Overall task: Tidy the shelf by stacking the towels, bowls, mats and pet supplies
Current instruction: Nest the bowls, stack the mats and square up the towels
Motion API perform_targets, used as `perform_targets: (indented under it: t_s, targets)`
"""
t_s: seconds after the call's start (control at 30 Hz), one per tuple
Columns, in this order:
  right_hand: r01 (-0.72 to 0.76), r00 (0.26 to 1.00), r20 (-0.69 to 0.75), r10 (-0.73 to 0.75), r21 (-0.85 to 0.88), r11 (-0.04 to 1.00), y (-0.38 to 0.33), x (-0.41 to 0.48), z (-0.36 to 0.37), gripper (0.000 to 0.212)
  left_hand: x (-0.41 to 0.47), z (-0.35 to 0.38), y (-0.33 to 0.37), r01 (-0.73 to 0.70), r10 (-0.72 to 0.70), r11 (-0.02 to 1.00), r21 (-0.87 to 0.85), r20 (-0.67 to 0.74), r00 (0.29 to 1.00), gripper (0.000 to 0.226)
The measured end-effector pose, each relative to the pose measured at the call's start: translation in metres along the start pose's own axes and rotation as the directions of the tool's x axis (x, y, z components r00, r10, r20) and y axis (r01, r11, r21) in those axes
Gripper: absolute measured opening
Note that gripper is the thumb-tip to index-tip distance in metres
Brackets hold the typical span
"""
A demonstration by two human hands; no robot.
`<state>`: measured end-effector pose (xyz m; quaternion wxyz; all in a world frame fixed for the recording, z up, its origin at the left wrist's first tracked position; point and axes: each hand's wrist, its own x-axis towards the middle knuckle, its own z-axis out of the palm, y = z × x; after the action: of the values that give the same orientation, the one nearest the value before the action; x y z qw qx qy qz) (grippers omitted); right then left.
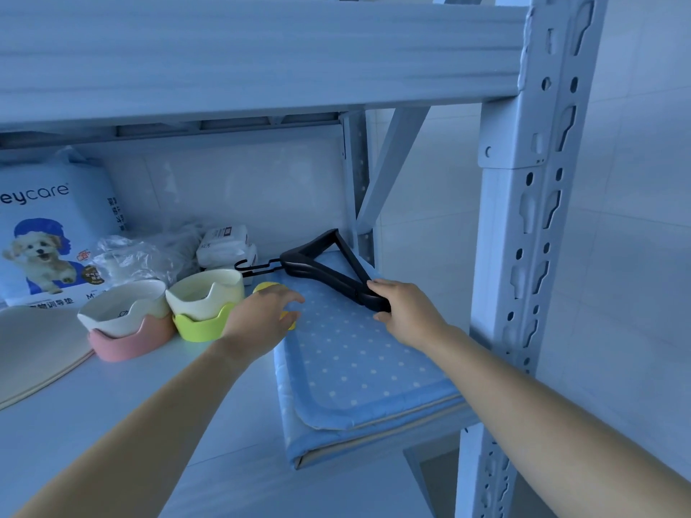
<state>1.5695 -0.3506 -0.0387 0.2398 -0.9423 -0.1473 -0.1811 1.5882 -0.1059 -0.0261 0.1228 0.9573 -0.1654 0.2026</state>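
- Right hand [404, 315] — fingers closed round the near end of the black hangers [321, 263], which lie on the far part of the mat [355, 368].
- Mat: blue, white-dotted, folded, flat at the shelf's [112, 405] right end beside the post [523, 256].
- Left hand [258, 315] — curved over a yellow object [266, 287] at the mat's left edge; whether it grips cannot be told.
- Two bowls [123, 308] just left, one in a pink stand [131, 343], one in a green stand [198, 325].
- Pad bag [48, 226] upright at far left.
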Motion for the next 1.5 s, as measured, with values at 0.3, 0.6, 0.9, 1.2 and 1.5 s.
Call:
perform_targets:
  t_s: [0.3,0.6,0.9,1.2,1.5]
  targets:
    - [0.067,0.996,-0.061,-0.068,-0.014,0.998,-0.001,-0.062,-0.016,0.044,-0.038,-0.012,0.042,-0.120,0.124,0.991,-0.051,0.077,0.989,0.026]
    - [0.141,0.983,0.115,-0.140,0.004,0.990,-0.010,-0.099,-0.025,0.045,-0.080,-0.025,0.076,-0.128,0.145,0.987,-0.095,0.203,0.968,0.026]
    - [0.196,0.947,0.273,-0.168,-0.081,0.977,-0.007,-0.123,-0.025,0.062,-0.113,-0.018,0.081,-0.105,0.129,0.987,-0.126,0.207,0.970,0.053]
    - [0.187,0.948,0.273,-0.165,-0.055,0.981,0.002,-0.110,-0.013,0.061,-0.102,-0.007,0.075,-0.103,0.119,0.991,-0.090,0.198,0.973,0.056]
    - [0.162,0.953,0.260,-0.157,0.005,0.987,0.006,-0.081,-0.005,0.060,-0.077,0.003,0.058,-0.084,0.098,0.993,-0.083,0.188,0.977,0.057]
